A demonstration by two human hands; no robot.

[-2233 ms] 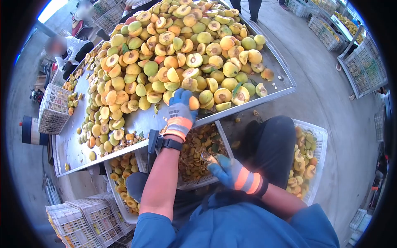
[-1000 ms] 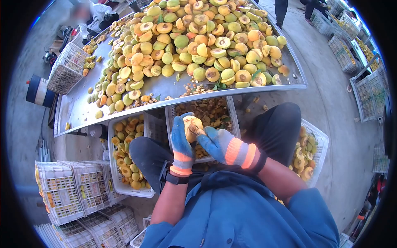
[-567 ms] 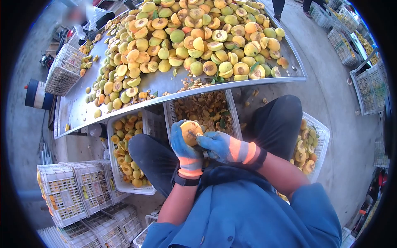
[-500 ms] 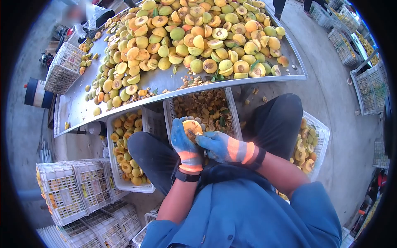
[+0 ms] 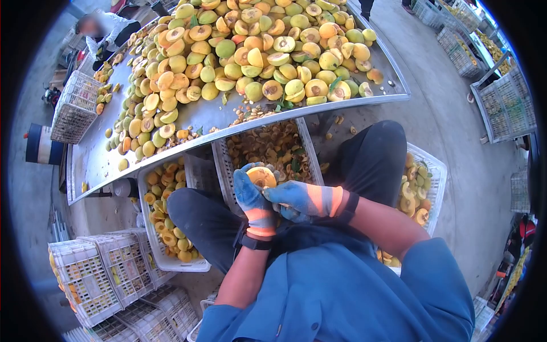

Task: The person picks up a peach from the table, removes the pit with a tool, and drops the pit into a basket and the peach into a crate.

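Observation:
My left hand (image 5: 254,200), in a blue and orange glove, holds a halved yellow-orange fruit (image 5: 262,176) cut face up, above my lap. My right hand (image 5: 297,199), gloved the same, is closed with its fingertips against the fruit's cut face. It appears to grip a small metal tool, which is mostly hidden. Right under both hands is a white crate (image 5: 223,165) filled with brown pits and scraps. A big pile of whole and halved fruit (image 5: 250,51) lies on the steel table (image 5: 94,165) in front of me.
A crate of fruit halves (image 5: 165,219) stands by my left knee and another (image 5: 424,188) by my right. Stacked white crates (image 5: 102,273) are at the lower left. Another person (image 5: 105,28) works at the table's far left beside a white basket (image 5: 71,108).
My left hand took a fruit from the table pile and brought it down over the pit crate. My right hand has closed in on its cut face, and both hands have stayed together since.

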